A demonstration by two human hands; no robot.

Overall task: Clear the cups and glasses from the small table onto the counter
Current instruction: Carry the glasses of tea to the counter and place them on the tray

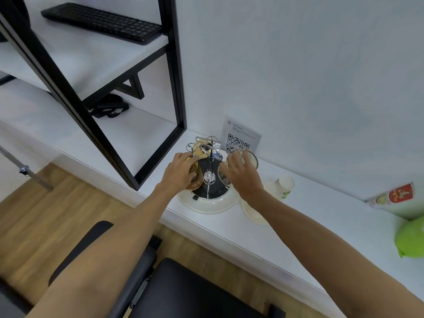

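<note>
Counter (286,228): white, smooth, long ledge set against the wall; all items below are borne on it.
Shelf frame (176,65): black metal, white boards; a black keyboard (103,21) is laid on the upper board.
Rack tray (207,204): round, white rim, dark centre, chrome wire stand (209,175) upright in the middle.
Left hand (180,171): arm extended forward; fingers curled round an amber glass (196,177), printed, long axis tilted, over the tray's left side.
Right hand (241,171): arm extended; fingers wrapped on a clear glass (249,160), mouth turned up and away, at the tray's right edge.
Paper cup (285,183): white, lying tilted, beside the right wrist.
QR card (241,136): propped against the wall.
</note>
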